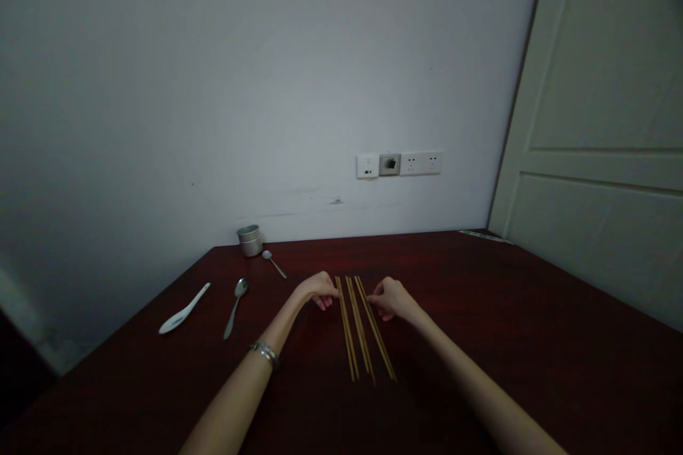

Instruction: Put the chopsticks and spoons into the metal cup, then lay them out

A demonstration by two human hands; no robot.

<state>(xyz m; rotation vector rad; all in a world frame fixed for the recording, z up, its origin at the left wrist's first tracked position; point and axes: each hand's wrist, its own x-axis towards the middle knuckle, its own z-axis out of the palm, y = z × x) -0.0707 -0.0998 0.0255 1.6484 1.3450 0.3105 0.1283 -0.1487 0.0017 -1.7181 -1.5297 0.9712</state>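
Three pairs of thin wooden chopsticks (358,327) lie side by side on the dark red table, running toward me and fanning slightly at the near end. My left hand (321,290) is at the far end of the left pair, its fingers curled and a fingertip against the sticks. On the other side, my right hand (390,298) has its fingers drawn together, with the tips at the upper part of the right pair. The middle pair lies between them, apart from both hands. A silver bracelet (264,352) circles my left wrist.
Left of my arm lie a white soup spoon (184,311), a metal spoon (235,307) and a smaller spoon (274,264). A metal cup (250,242) stands near the wall. Behind are wall sockets (421,163); a flat strip (485,236) rests at the back right edge.
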